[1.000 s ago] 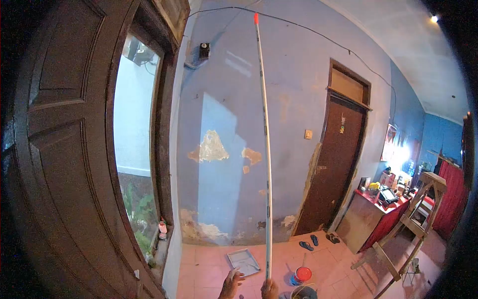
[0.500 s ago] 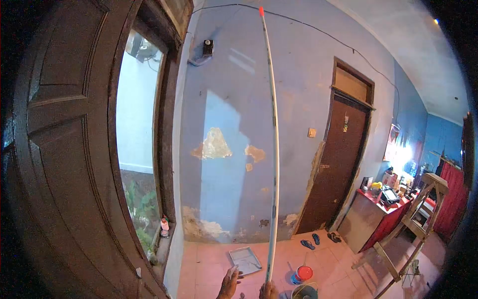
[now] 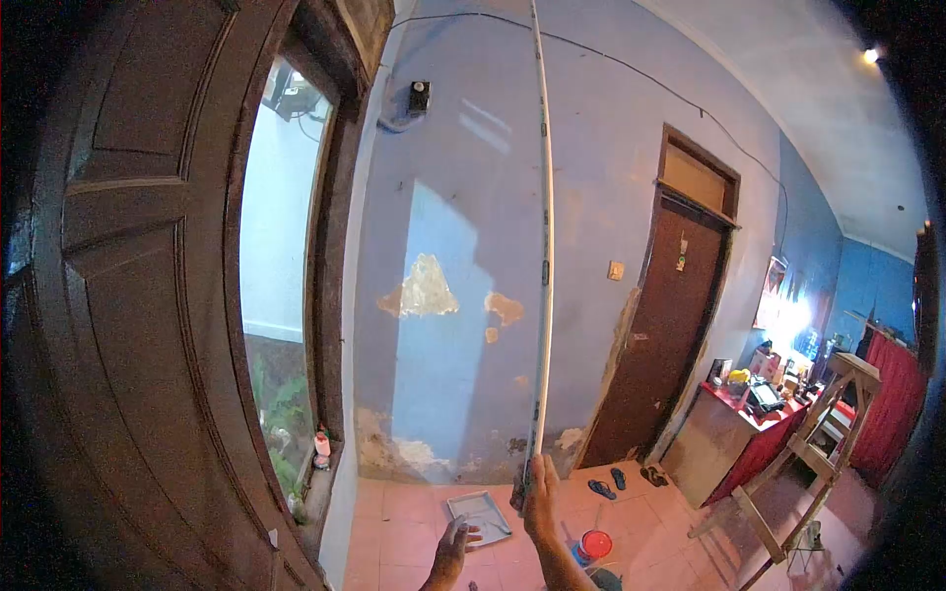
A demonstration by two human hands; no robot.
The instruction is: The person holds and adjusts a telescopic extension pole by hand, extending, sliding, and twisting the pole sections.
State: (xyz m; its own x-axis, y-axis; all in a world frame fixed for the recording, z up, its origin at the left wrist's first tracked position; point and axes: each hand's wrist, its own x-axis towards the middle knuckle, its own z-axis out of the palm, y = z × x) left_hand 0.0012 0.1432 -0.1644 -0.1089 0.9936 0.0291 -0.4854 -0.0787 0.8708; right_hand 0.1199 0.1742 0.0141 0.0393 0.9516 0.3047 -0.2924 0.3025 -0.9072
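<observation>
A long, thin, pale pole (image 3: 545,246) stands nearly upright before me, its top end running out of the view. My right hand (image 3: 539,492) is closed around the pole low down. To its left is my left hand (image 3: 454,550), free of the pole, with its fingers apart and nothing visible in them. Just beyond the left hand, a grey paint tray (image 3: 483,504) lies on the tiled floor. Near my right forearm sits a bucket with a red top (image 3: 595,545). A second, darker container is mostly hidden behind that forearm.
A blue wall (image 3: 591,167) with peeling patches faces me. On the left are a dark panelled door (image 3: 128,325) and a window. A closed brown door (image 3: 670,325), sandals (image 3: 618,479), a cluttered red-topped table (image 3: 724,399) and a wooden stepladder (image 3: 813,463) are on the right.
My right hand has risen with the pole, and the pole's orange-red tip has passed out of the view's top. The left hand has shifted slightly.
</observation>
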